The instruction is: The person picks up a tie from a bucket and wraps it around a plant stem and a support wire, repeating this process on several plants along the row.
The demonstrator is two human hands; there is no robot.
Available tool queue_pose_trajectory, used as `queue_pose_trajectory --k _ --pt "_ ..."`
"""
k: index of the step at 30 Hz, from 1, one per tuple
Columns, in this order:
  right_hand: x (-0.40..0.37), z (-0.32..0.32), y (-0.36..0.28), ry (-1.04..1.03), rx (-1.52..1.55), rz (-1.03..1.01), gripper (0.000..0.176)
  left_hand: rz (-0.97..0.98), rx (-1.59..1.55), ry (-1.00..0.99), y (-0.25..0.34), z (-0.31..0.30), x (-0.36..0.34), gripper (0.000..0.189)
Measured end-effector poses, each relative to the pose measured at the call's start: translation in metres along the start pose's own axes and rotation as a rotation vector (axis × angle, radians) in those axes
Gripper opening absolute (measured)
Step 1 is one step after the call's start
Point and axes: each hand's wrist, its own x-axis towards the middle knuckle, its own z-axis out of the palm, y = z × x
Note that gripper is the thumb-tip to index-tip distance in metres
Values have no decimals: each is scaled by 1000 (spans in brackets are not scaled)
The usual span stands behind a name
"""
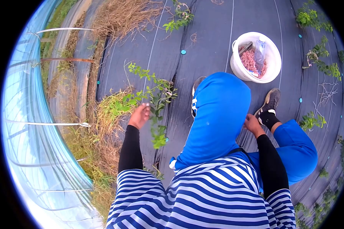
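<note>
1. Two bare hands show below black sleeves, and the person crouches in blue trousers (219, 110) and a striped shirt.
2. Left hand (139, 116): raised out to the left side, its fingers closed around the stem of a green vine (156, 103).
3. Green vine: it runs from leafy tips above the left hand, passes through the grip, and hangs down to a cluster of leaves below the hand. It sits over the edge of the black ground sheet (202, 49), just beside a patch of grass (111, 110).
4. Right hand (252, 124): low, touching the outer side of the raised blue knee and just beside the right shoe (270, 100). I cannot tell whether it is clenched or loose, and nothing shows in it.
5. Left shoe (197, 86): it peeks out above the blue knee, flat on the ground sheet.
6. White bucket (237, 68): it stands on the sheet ahead of the feet, well apart from both hands. Inside lie a heap of pink strips (249, 60) and a clear bottle (260, 51) leaning against the wall.
7. Clear plastic wall (30, 133): it curves along the left side, with dry straw (122, 15) piled at its foot further up.
8. More small green plants (311, 121) grow from the sheet on the right.
</note>
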Motion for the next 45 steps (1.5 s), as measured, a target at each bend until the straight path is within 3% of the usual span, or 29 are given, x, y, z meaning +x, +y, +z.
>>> queue_pose_trajectory --k 5,8,11,13,16,17,19,20,21,23,24,28,30,34,36,39,41,43,45 --pt "5 5 6 -8 -22 3 26 -8 -110 -142 3 44 8 28" --pt "2 2 1 2 11 5 26 15 -245 -354 4 55 28 29" --pt "-1 0 1 14 28 18 26 24 -298 -327 2 66 51 23" --pt "-2 -1 2 7 8 16 26 29 -253 -280 -3 70 71 16" --pt "-6 -3 -3 19 -6 7 26 66 118 154 -14 78 94 10" --pt "-7 -2 -5 19 -5 9 26 64 119 153 -17 81 100 10" --pt "-6 -2 -5 19 22 7 26 57 474 379 -29 74 119 15" --pt "-5 -2 -5 19 20 7 26 218 844 358 -39 67 127 23" --pt "-4 -2 -4 15 25 16 26 218 843 358 -41 72 127 23" --pt "-3 -3 -3 13 28 25 25 176 748 568 -44 85 129 27" --pt "-5 -4 -5 9 23 35 25 160 889 586 -45 82 133 33" --pt "-4 -7 0 -2 -22 27 26 155 936 642 -49 81 143 37" --pt "-1 -5 4 5 -14 27 26 108 1153 651 -48 82 143 40" --pt "-3 -5 3 12 45 46 27 122 1186 648 -51 75 147 40" --pt "-5 -4 2 9 43 29 27 332 1337 560 -62 48 161 37" --pt "4 10 32 51 5 -44 26 488 1139 550 -64 49 158 33" --pt "14 2 27 82 -35 -100 26 299 469 699 -57 70 150 30" --pt "2 0 11 4 44 48 25 315 445 741 -47 78 136 36" --pt "3 -1 10 2 -3 12 25 117 285 627 -38 77 126 41"
